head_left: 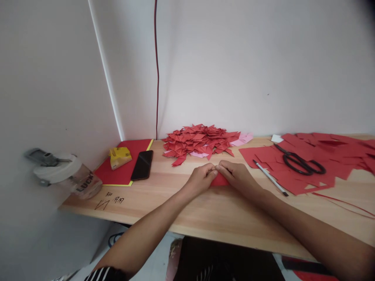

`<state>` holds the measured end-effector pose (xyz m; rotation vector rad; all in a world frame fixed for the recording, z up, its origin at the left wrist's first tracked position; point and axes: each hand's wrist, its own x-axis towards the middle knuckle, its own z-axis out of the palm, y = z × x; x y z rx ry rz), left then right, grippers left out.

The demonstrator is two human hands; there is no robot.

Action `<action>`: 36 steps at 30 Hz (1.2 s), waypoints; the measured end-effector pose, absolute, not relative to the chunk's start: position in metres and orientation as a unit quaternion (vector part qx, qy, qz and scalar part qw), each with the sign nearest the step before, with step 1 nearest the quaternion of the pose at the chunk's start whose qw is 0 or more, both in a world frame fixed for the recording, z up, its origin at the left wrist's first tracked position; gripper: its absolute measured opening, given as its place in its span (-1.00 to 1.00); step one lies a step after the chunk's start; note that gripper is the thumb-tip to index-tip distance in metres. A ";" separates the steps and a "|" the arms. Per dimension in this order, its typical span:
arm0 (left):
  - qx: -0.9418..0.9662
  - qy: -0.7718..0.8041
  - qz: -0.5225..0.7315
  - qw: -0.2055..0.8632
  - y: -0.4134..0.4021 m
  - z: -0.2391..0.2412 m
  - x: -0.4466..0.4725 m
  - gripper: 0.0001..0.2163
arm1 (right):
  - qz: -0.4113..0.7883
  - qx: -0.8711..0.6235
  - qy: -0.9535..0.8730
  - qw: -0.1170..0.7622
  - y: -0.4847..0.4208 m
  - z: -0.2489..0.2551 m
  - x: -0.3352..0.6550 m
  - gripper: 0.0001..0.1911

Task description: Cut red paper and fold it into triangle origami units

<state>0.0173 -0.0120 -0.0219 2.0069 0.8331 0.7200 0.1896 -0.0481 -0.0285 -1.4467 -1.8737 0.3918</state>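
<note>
A piece of red paper (219,181) is held just above or on the wooden table (187,210), partly covered by my fingers. My left hand (203,176) is closed on its left side, thumb pointing inward. From the right, my right hand (236,173) grips the same paper, and the two thumbs meet at its upper edge. Behind my hands lies a heap of folded red paper pieces (199,140), with some pink ones among them. Whether the held paper is creased underneath is hidden by my fingers.
On the right, black scissors (301,162) and a pencil (271,177) lie on cut red sheets (316,181). At left are a phone (142,165), a yellow packet (120,157) on a red folder (105,173), and a lidded cup (84,181). A cable (157,70) hangs down the wall.
</note>
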 end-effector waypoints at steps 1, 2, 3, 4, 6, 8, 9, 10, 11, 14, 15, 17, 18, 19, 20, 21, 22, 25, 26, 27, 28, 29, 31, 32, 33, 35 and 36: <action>0.797 0.329 0.288 0.415 -0.012 -0.022 0.018 -0.79 | 0.157 -0.561 -0.729 0.359 -0.049 -0.029 0.188 -0.63; 0.795 0.329 0.289 0.419 -0.012 -0.023 0.019 -0.79 | 0.160 -0.560 -0.730 0.357 -0.049 -0.030 0.187 -0.63; 0.793 0.330 0.291 0.422 -0.011 -0.024 0.019 -0.79 | 0.162 -0.559 -0.731 0.357 -0.050 -0.030 0.186 -0.63; 0.790 0.330 0.294 0.424 -0.011 -0.024 0.020 -0.78 | 0.163 -0.558 -0.731 0.358 -0.050 -0.030 0.185 -0.63; 0.789 0.328 0.305 0.422 -0.011 -0.025 0.020 -0.77 | 0.163 -0.557 -0.731 0.360 -0.050 -0.029 0.184 -0.62; 0.788 0.329 0.314 0.415 -0.011 -0.025 0.020 -0.75 | 0.161 -0.560 -0.729 0.359 -0.050 -0.028 0.184 -0.62; 0.787 0.332 0.317 0.413 -0.011 -0.025 0.020 -0.73 | 0.158 -0.564 -0.728 0.358 -0.050 -0.027 0.184 -0.62; 0.784 0.337 0.319 0.412 -0.011 -0.025 0.020 -0.72 | 0.154 -0.567 -0.726 0.357 -0.050 -0.026 0.185 -0.63; 0.781 0.344 0.320 0.411 -0.011 -0.025 0.020 -0.70 | 0.149 -0.571 -0.724 0.357 -0.049 -0.026 0.185 -0.63; 0.773 0.363 0.317 0.413 -0.012 -0.026 0.020 -0.66 | 0.136 -0.576 -0.721 0.362 -0.047 -0.024 0.186 -0.63; 0.771 0.366 0.312 0.416 -0.012 -0.025 0.019 -0.65 | 0.134 -0.574 -0.720 0.367 -0.047 -0.023 0.187 -0.62; 0.769 0.367 0.300 0.428 -0.012 -0.025 0.018 -0.67 | 0.128 -0.569 -0.718 0.379 -0.045 -0.023 0.188 -0.62; 0.768 0.366 0.296 0.433 -0.012 -0.025 0.018 -0.68 | 0.125 -0.568 -0.717 0.386 -0.045 -0.023 0.189 -0.61; 0.769 0.365 0.294 0.435 -0.012 -0.024 0.017 -0.69 | 0.122 -0.566 -0.716 0.390 -0.044 -0.024 0.190 -0.61; 0.771 0.364 0.295 0.431 -0.012 -0.024 0.017 -0.69 | 0.120 -0.566 -0.714 0.394 -0.043 -0.024 0.191 -0.61; 0.774 0.364 0.299 0.423 -0.011 -0.024 0.017 -0.67 | 0.117 -0.565 -0.713 0.398 -0.042 -0.025 0.191 -0.62; 0.776 0.366 0.304 0.414 -0.011 -0.025 0.017 -0.66 | 0.115 -0.565 -0.713 0.399 -0.042 -0.026 0.192 -0.62; 0.779 0.372 0.312 0.397 -0.009 -0.026 0.017 -0.62 | 0.106 -0.566 -0.712 0.403 -0.039 -0.030 0.195 -0.62; 0.779 0.370 0.310 0.399 -0.009 -0.026 0.017 -0.63 | 0.102 -0.568 -0.710 0.404 -0.037 -0.031 0.196 -0.61; 0.780 0.367 0.306 0.404 -0.009 -0.026 0.017 -0.65 | 0.099 -0.571 -0.706 0.406 -0.036 -0.032 0.198 -0.62; 0.782 0.362 0.300 0.409 -0.009 -0.025 0.016 -0.67 | 0.097 -0.575 -0.702 0.409 -0.036 -0.033 0.199 -0.62; 0.784 0.358 0.295 0.412 -0.009 -0.025 0.016 -0.68 | 0.094 -0.578 -0.697 0.414 -0.035 -0.033 0.200 -0.62; 0.788 0.359 0.290 0.407 -0.009 -0.024 0.015 -0.69 | 0.094 -0.581 -0.691 0.418 -0.034 -0.034 0.202 -0.62; 0.789 0.364 0.291 0.401 -0.008 -0.023 0.015 -0.68 | 0.096 -0.581 -0.690 0.421 -0.034 -0.034 0.202 -0.62; 0.789 0.368 0.293 0.396 -0.008 -0.023 0.014 -0.67 | 0.098 -0.580 -0.689 0.424 -0.033 -0.033 0.203 -0.62; 0.783 0.374 0.294 0.400 -0.009 -0.023 0.014 -0.66 | 0.105 -0.577 -0.687 0.429 -0.033 -0.032 0.203 -0.63; 0.778 0.374 0.293 0.411 -0.009 -0.023 0.014 -0.66 | 0.109 -0.577 -0.686 0.430 -0.034 -0.032 0.204 -0.64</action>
